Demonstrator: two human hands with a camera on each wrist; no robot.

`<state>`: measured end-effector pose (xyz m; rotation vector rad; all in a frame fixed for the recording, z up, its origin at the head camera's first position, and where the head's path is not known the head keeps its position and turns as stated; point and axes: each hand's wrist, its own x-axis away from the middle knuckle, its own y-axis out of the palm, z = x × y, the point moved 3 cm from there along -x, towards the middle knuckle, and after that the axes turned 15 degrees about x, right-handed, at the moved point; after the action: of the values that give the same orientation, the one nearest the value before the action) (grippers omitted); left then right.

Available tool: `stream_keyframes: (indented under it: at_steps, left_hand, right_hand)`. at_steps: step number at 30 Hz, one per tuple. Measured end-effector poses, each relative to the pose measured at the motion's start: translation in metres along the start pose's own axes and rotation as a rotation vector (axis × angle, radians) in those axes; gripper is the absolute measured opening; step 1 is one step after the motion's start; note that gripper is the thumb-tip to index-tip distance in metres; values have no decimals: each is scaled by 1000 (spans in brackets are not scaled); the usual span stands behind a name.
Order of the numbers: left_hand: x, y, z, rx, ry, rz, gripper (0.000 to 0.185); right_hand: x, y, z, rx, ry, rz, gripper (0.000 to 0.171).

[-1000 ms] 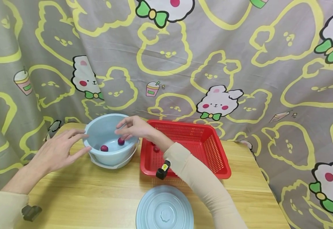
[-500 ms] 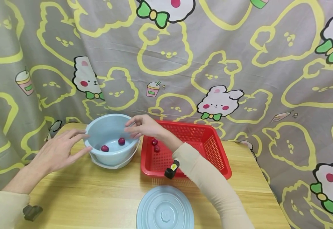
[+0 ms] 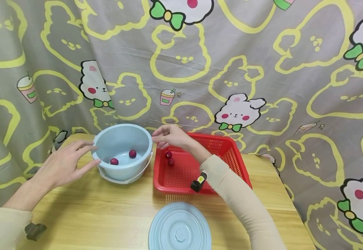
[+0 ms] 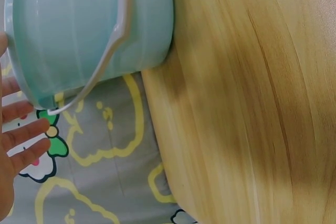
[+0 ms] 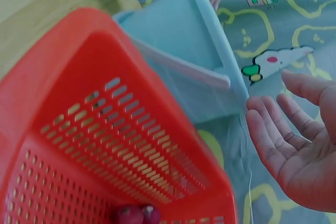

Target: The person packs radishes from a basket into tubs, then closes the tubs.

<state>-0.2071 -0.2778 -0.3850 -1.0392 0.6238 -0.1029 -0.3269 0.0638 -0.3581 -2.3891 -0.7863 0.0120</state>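
Note:
A light blue bucket (image 3: 122,172) stands at the back left of the table with two dark red round fruits (image 3: 132,153) on its bottom. My left hand (image 3: 64,165) is at the bucket's left rim, fingers extended; whether they touch it I cannot tell. Between the bucket and the red basket (image 3: 201,189), my right hand (image 3: 173,136) hovers near the bucket's right rim, its fingers relaxed and nothing in them. In the right wrist view that right hand (image 5: 299,145) shows a bare palm. Two more dark red fruits (image 3: 170,161) lie in the basket's left side.
A round light blue lid (image 3: 180,231) lies on the wooden table (image 3: 106,215) in front of the basket. The bucket's pale handle (image 3: 144,170) hangs down its side. A patterned curtain (image 3: 181,69) closes off the back and sides.
My right hand has moved right, from above the bucket's inside to the gap by the basket. Both fruits in the basket have come fully into view. My left hand has stayed put.

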Motion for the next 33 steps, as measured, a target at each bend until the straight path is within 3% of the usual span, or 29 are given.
stream_keyframes:
  at_steps: [13,25,33]
  left_hand:
    - [-2,-1,1,-4,-15,-22,48]
    - [-3,-2,0,-4,-21,-44,49]
    - [-2,-3,-1,-6,-17,-37,48]
  right_hand:
    - [3,-22,32,11,65,50,30]
    - [2,-31,56,59,93,-2,33]
    - [-3,-32,70,50,164,-24,35]
